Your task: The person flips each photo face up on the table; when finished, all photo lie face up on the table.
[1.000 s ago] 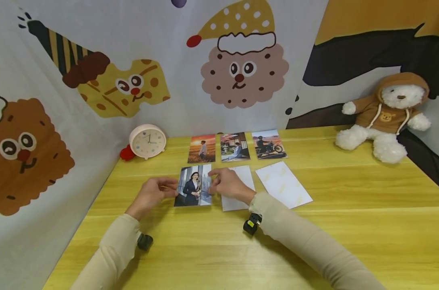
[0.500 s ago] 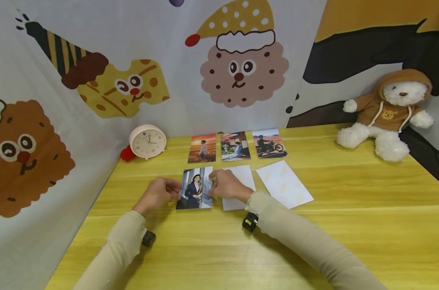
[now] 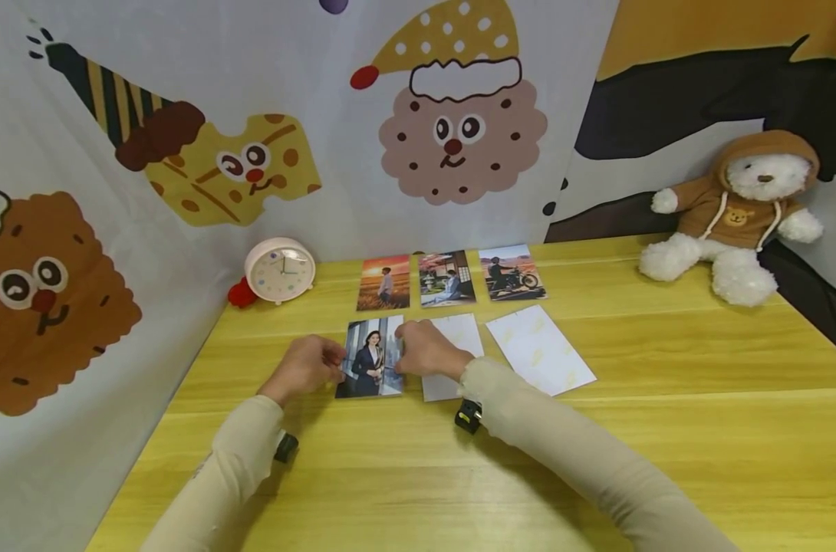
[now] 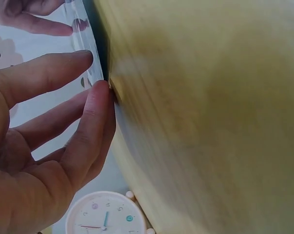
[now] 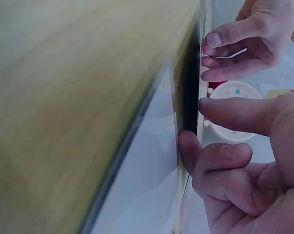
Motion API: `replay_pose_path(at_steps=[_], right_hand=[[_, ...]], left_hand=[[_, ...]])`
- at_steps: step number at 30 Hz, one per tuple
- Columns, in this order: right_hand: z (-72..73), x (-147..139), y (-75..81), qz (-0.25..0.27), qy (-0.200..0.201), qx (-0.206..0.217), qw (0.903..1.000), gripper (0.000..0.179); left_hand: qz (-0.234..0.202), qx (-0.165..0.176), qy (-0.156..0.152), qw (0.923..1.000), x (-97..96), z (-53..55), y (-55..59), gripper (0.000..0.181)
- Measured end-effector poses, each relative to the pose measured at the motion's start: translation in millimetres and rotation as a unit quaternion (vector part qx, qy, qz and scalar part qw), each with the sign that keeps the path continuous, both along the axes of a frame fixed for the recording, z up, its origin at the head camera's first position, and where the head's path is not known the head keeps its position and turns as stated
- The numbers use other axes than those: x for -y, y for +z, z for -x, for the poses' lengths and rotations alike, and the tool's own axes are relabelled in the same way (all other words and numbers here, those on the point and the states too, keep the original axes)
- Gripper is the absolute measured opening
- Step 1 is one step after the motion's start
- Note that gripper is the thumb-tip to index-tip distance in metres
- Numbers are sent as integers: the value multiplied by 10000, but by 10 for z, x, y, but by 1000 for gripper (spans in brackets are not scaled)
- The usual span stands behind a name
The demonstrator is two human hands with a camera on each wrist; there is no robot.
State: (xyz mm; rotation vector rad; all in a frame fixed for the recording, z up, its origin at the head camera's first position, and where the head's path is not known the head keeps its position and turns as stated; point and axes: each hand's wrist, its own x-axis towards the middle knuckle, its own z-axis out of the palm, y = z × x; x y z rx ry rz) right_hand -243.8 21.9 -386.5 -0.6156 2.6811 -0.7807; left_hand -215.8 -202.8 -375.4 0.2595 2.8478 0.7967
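A glossy photo (image 3: 370, 359) of a person in a dark suit lies at the front left of the photo group, picture side up. At its left edge my left hand (image 3: 310, 366) holds it between thumb and fingertips. In the left wrist view the thumb (image 4: 64, 70) is over the photo's edge, with the fingertips right at the rim. My right hand (image 3: 428, 349) holds the opposite edge with thumb and curled fingers, its thumb (image 5: 229, 113) showing in the right wrist view. Partly under my right hand is a face-down white card (image 3: 468, 333).
Another face-down card (image 3: 541, 351) lies tilted to the right. Behind stand in a row a sunset photo (image 3: 384, 284), a garden photo (image 3: 447, 279) and a motorcycle photo (image 3: 513, 274). A pink clock (image 3: 280, 270), a red object (image 3: 241, 293) and a teddy bear (image 3: 732, 218) are at the back.
The photo has shifted slightly right and toward me between both hands, and its tilt has turned a little. Over the last half second the hands and photo stay nearly still.
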Motion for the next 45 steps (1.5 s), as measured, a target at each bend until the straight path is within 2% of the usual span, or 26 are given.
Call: replay_pose_path(at_steps=[3, 8, 10, 22, 30, 36, 42, 45], right_hand=[[3, 13, 10, -43, 45, -42, 10000, 58], [2, 35, 20, -97, 38, -65, 9999, 22], [-2, 43, 21, -135, 35, -61, 9999, 14], [-38, 84, 50, -437, 9, -148, 9989, 16], [-38, 100, 41, -484, -108, -22, 9988, 25], [-33, 89, 13, -455, -68, 29, 9989, 19], [-27, 92, 28, -567, -11, -85, 9984, 18], [-39, 96, 47, -622, 18, -111, 9980, 28]], left_hand=[[170, 47, -25, 9998, -21, 2, 19, 34], [352, 129, 17, 9993, -58, -2, 28, 37], [424, 150, 55, 9990, -65, -3, 17, 38], [698, -98, 172, 9974, -89, -5, -30, 38], [709, -6, 170, 9973, -88, -8, -42, 37], [680, -19, 209, 9975, -97, 12, -78, 38], [679, -12, 96, 9976, -80, 20, -51, 38], [689, 22, 63, 9976, -67, 16, -37, 38]])
